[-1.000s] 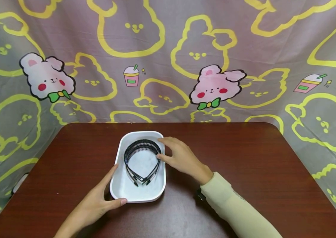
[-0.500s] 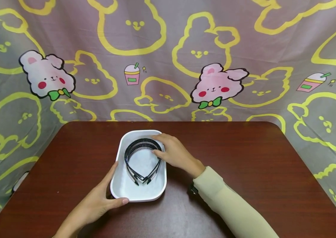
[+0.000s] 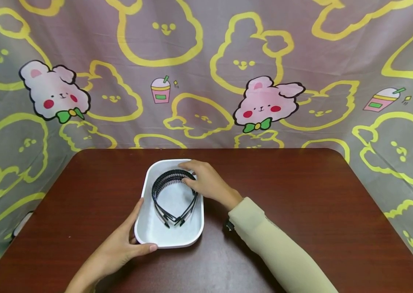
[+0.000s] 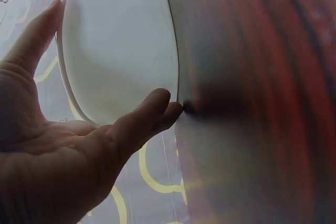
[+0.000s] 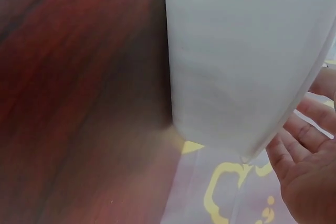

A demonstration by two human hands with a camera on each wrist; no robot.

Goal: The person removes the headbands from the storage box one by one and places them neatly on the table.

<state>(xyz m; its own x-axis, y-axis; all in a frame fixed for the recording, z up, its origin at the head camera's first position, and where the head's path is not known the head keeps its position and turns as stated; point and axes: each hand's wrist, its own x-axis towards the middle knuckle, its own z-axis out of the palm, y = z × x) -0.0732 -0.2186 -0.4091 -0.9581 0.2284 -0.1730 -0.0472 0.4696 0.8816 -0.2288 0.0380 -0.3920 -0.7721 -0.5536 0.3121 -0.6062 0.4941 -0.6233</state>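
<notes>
In the head view a white plastic box stands on the table with several black toothed headbands nested inside. Their rounded ends face the far side, and their tips cross toward me. My left hand spreads around the box's near left corner, thumb at the front wall and index finger along the left side, both straight. My right hand reaches over the far right rim. Its thumb is inside the headbands' loop and its index finger beyond their outer edge, the two tips apart. In the right wrist view the box wall hides the headbands.
The dark red-brown table extends to both sides of the box. A patterned cloth hangs behind the table and along its sides. A black band shows at the right wrist, below the rolled sleeve.
My right hand has moved left, from the box's right rim further in over the headbands. My left hand stays at the box corner, and the box and headbands lie as before.
</notes>
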